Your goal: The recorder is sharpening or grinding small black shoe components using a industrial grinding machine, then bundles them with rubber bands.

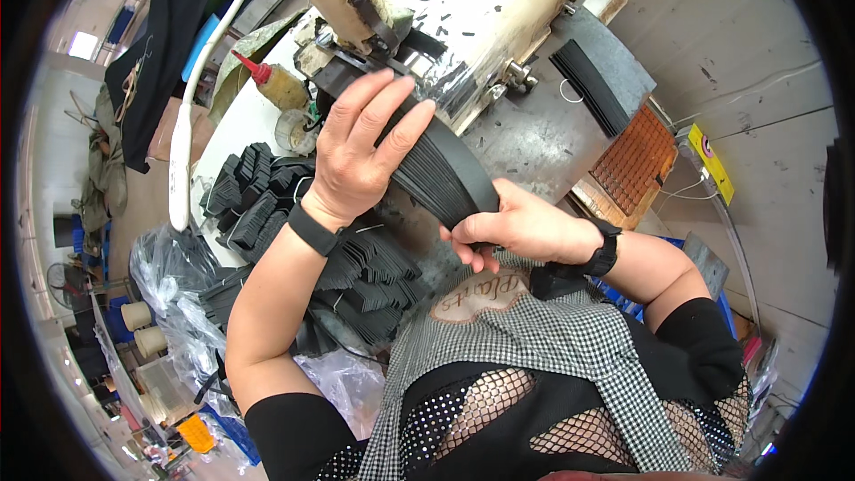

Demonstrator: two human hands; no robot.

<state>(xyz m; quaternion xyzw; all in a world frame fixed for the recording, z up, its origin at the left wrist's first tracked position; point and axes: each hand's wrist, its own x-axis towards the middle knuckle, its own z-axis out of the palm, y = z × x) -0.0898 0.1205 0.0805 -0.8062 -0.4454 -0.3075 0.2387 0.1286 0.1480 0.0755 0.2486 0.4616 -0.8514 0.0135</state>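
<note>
A thick bundle of black flat strips (445,169) slants from the sewing machine's head down toward me. My right hand (525,224) grips its near end, thumb on top and fingers curled beneath. At the far end my left hand (361,156) lies against the bundle, fingers stretched out and slightly apart, close to the machine's needle area. The left thumb is hidden. The cream sewing machine (343,4) stands just beyond the left fingertips, its worn arm (521,22) reaching right. What the bundle's far end rests on is covered by the left hand.
Tied black strip bundles (258,196) pile up left of my left hand, more (365,294) below it. A red-tipped bottle (276,85) stands by the machine. Rightward lie another strip bundle (592,89) and a brown grid mat (634,158). A white lamp (181,165) hangs at left.
</note>
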